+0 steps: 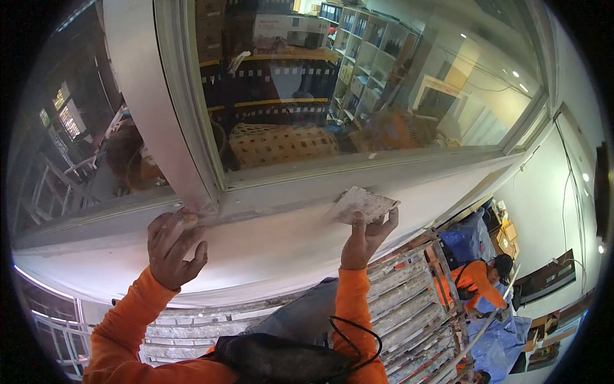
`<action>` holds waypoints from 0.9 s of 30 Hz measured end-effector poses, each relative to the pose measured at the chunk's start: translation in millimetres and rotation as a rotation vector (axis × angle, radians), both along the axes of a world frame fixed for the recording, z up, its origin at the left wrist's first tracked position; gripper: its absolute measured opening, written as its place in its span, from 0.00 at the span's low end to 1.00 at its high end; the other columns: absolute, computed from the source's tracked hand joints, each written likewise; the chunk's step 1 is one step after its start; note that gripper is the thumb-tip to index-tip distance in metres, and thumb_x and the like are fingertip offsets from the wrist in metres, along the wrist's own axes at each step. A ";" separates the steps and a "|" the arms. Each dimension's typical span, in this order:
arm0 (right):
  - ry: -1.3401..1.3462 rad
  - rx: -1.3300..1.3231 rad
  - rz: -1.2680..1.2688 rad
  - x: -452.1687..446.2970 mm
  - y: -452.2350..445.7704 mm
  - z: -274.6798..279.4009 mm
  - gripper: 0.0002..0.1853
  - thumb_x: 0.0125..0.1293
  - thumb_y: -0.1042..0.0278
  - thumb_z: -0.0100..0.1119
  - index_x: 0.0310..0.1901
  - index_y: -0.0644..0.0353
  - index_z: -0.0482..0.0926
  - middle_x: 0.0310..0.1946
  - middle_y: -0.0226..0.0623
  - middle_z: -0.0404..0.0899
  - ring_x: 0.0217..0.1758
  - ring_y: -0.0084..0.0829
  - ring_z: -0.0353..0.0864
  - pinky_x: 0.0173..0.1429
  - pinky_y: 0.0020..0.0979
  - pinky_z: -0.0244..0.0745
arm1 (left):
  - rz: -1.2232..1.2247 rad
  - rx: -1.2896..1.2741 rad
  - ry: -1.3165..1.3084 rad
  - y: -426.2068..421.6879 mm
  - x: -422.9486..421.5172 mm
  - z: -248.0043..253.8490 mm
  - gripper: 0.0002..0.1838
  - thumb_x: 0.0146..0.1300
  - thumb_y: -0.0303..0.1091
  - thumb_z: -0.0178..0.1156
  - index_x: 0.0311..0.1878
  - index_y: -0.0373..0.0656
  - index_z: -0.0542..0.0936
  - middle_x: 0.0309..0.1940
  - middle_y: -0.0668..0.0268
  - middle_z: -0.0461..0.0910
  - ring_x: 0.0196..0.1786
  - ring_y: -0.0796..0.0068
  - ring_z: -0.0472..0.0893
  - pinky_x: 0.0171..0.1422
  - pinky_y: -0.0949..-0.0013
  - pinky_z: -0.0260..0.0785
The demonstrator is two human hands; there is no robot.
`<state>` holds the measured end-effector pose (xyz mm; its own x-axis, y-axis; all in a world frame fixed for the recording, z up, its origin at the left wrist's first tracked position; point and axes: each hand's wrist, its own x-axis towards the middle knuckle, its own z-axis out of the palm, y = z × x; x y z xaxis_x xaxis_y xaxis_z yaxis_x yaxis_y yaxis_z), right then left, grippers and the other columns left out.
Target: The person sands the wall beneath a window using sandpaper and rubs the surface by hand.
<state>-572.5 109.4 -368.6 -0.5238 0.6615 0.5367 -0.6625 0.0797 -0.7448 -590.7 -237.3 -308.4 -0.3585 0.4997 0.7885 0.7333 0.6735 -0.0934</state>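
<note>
My right hand (369,235) grips a flat, whitish, plaster-smeared plate (362,203), thumb on its near face and fingers behind its right edge. The plate lies close to the white wall panel (275,240) beneath the window. My left hand (176,246) is raised at the foot of the white window post (144,83), its fingers spread and curved, with nothing in it. Its fingertips are at the ledge by the post; whether they touch is hard to tell. Both forearms are in orange sleeves.
Below me is a platform of worn slats (409,288). At the lower right, a person in orange with a dark cap (476,281) bends near blue plastic sheeting (499,336). Window glass (281,83) shows shelves and boxes. A black cord loops beside my right forearm.
</note>
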 end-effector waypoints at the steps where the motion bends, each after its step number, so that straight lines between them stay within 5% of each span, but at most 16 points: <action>1: 0.000 0.001 0.002 -0.1 -0.8 -6.6 0.38 0.69 0.71 0.61 0.72 0.65 0.47 0.64 0.47 0.63 0.67 0.37 0.64 0.71 0.37 0.62 | -0.006 0.009 0.000 0.0 -0.1 0.1 0.14 0.49 0.29 0.66 0.42 0.42 0.84 0.50 0.59 0.80 0.57 0.59 0.81 0.62 0.53 0.68; 3: -0.028 0.062 -0.047 -1.1 -3.2 -22.0 0.39 0.68 0.77 0.58 0.74 0.61 0.45 0.67 0.50 0.61 0.68 0.37 0.65 0.69 0.37 0.66 | -0.007 0.026 0.002 0.0 0.3 -1.2 0.14 0.50 0.29 0.66 0.42 0.42 0.84 0.50 0.59 0.80 0.57 0.59 0.81 0.62 0.53 0.68; 10: -0.024 0.002 0.002 3.4 -1.8 -10.8 0.39 0.69 0.75 0.58 0.74 0.63 0.45 0.66 0.50 0.61 0.68 0.37 0.64 0.71 0.38 0.64 | -0.014 0.018 -0.005 0.7 3.9 0.5 0.13 0.49 0.29 0.66 0.41 0.43 0.84 0.50 0.61 0.79 0.57 0.59 0.80 0.62 0.53 0.68; 12: -0.052 0.215 -0.065 -0.4 -3.1 -35.4 0.39 0.69 0.75 0.58 0.75 0.60 0.45 0.66 0.50 0.61 0.67 0.38 0.65 0.71 0.38 0.64 | -0.009 0.021 -0.022 1.5 3.4 1.9 0.13 0.49 0.28 0.66 0.42 0.43 0.84 0.50 0.61 0.79 0.57 0.59 0.80 0.62 0.53 0.68; 18: -0.031 -0.069 0.023 7.2 -5.9 -4.4 0.40 0.69 0.77 0.59 0.75 0.62 0.44 0.65 0.48 0.62 0.69 0.38 0.63 0.73 0.39 0.62 | -0.016 0.024 0.002 1.5 3.6 -2.6 0.13 0.49 0.28 0.66 0.41 0.43 0.84 0.50 0.62 0.79 0.57 0.59 0.81 0.61 0.54 0.68; 22: -0.035 0.289 -0.042 4.5 -11.7 -34.2 0.39 0.68 0.79 0.58 0.75 0.59 0.46 0.66 0.47 0.62 0.67 0.38 0.65 0.68 0.38 0.71 | -0.012 0.041 -0.022 1.3 6.8 -0.9 0.12 0.50 0.28 0.67 0.41 0.43 0.84 0.50 0.61 0.80 0.57 0.59 0.81 0.62 0.54 0.68; 25: -0.023 -0.070 -0.003 16.4 -7.5 -4.9 0.39 0.69 0.77 0.59 0.74 0.58 0.46 0.68 0.48 0.59 0.69 0.39 0.64 0.70 0.39 0.67 | -0.013 0.023 -0.023 0.9 8.1 -1.3 0.12 0.50 0.29 0.67 0.41 0.43 0.84 0.50 0.61 0.80 0.57 0.59 0.80 0.62 0.54 0.68; 27: -0.020 -0.012 -0.018 12.0 -4.4 -11.3 0.39 0.69 0.76 0.60 0.74 0.58 0.47 0.68 0.49 0.60 0.69 0.39 0.64 0.70 0.39 0.67 | -0.005 0.011 -0.021 1.0 8.4 -1.9 0.12 0.50 0.29 0.67 0.41 0.43 0.84 0.50 0.61 0.81 0.57 0.59 0.80 0.62 0.54 0.68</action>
<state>-560.6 105.0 -380.0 -0.5219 0.6771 0.5187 -0.6464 0.0829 -0.7585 -582.3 -236.3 -310.3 -0.3726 0.4930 0.7862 0.7387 0.6704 -0.0703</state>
